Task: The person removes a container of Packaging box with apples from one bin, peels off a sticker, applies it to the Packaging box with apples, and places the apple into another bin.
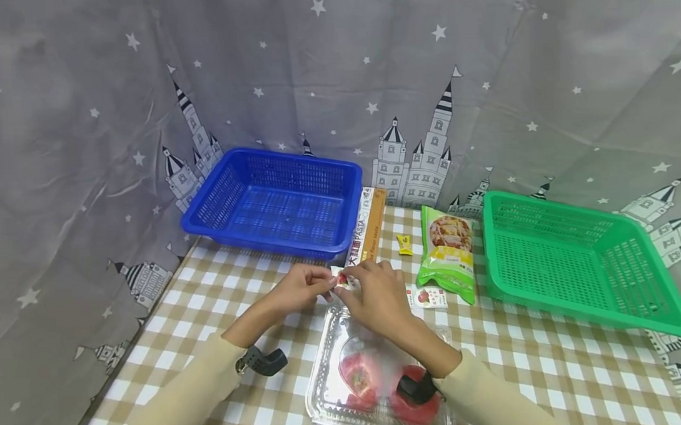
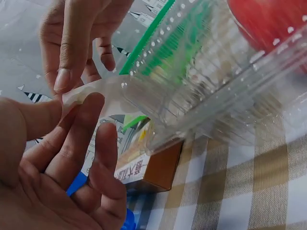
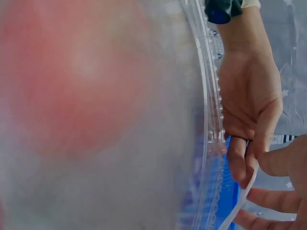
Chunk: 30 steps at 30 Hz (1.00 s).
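Observation:
Both hands meet over the far edge of a clear plastic clamshell box (image 1: 323,363) with red apples (image 1: 359,382) inside. Between them is a small white label (image 1: 340,277) with a red fruit print. My left hand (image 1: 300,287) pinches it between thumb and fingertips. From the other side my right hand (image 1: 377,299) grips the same label with thumb and fingers. The left wrist view shows the label as a pale, see-through strip (image 2: 112,91) running toward the box; the right wrist view catches it edge-on as a thin white band (image 3: 235,208).
A blue basket (image 1: 271,240) stands back left beside a pasta box (image 1: 375,224). Right of that lie a small yellow packet (image 1: 405,244), a green food bag (image 1: 447,252) and white printed labels (image 1: 431,297). A green basket (image 1: 580,310) is at the right.

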Tool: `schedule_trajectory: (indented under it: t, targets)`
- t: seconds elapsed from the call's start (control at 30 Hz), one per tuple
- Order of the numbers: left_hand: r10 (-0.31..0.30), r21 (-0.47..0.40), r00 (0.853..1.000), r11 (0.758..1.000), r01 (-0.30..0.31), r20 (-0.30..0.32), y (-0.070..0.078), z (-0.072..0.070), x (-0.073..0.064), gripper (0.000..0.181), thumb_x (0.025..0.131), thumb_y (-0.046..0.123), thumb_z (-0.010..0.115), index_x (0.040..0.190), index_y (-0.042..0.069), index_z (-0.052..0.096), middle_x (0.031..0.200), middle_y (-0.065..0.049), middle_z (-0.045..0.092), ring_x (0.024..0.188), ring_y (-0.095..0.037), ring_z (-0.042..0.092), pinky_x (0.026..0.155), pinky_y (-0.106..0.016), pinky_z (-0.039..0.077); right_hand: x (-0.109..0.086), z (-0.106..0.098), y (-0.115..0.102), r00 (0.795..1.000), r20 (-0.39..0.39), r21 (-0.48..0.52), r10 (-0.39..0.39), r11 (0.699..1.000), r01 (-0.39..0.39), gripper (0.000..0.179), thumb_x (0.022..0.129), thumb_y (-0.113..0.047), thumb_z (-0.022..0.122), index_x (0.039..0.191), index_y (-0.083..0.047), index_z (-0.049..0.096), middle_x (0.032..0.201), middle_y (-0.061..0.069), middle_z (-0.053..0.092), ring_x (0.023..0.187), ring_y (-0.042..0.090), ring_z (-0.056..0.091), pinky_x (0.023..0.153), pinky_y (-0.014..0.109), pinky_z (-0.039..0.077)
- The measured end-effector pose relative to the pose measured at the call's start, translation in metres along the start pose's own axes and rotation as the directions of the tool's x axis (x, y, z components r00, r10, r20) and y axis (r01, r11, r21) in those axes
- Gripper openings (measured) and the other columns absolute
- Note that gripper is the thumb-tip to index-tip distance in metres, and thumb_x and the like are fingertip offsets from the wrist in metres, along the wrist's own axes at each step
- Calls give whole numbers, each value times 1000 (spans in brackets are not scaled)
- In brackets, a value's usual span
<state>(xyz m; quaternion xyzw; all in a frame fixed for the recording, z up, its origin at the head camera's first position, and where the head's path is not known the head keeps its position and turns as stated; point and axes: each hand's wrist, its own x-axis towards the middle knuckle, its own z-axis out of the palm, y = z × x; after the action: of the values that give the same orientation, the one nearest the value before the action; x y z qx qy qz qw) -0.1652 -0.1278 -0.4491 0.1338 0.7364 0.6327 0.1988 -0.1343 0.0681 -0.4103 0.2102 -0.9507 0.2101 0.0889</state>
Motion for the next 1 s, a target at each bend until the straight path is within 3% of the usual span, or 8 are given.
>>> schedule_trajectory:
  t: [0.23,0.43,0.53,0.7,0.8,1.0]
  targets:
    - [50,-22,999,999,-50,11,6,2,0,25,95,6,61,115,-7,64,94,-10,73,82,-23,66,57,-22,45,3,-3,3,999,-28,83,-45,995,47,34,91,-40,67,110,-12,75,97,4,72,76,22,58,61,36,43]
    - [30,17,999,999,-30,-40,8,8,3,23,96,16,63,105,-5,67,88,-7,73,81,-26,67,56,-24,44,3,-5,3,997,-18,204,-75,976,77,27,91,-19,64,113,-7,74,87,5,71,71,18,62,59,31,48]
    - [50,29,997,998,-48,-58,9,10,4,22,96,18,64,100,-3,67,88,-8,73,82,-33,67,57,-25,46,2,-6,2,999,7,283,-46,958,42,30,93,-12,55,117,-6,72,89,2,71,73,14,62,57,29,48]
    - [135,37,988,990,-133,-70,10,15,5,16,93,10,65,93,-6,63,87,-15,71,79,-43,66,71,-40,57,1,-7,0,999,38,355,33,934,-45,35,98,-14,44,118,-5,71,73,0,64,61,12,50,48,28,39]
    - [138,61,987,989,-133,-78,9,17,5,11,90,5,64,90,-5,63,85,-17,70,76,-40,67,71,-43,57,1,-6,-1,997,41,366,62,928,-72,34,100,-21,47,114,-5,73,75,1,69,63,12,58,52,27,43]
    - [180,120,982,978,-172,-61,5,17,4,6,83,-4,63,89,-5,64,80,-12,69,72,-29,66,63,-28,54,2,-5,-1,997,24,340,72,937,-76,31,92,-28,64,111,-6,75,91,4,74,77,16,70,60,28,53]
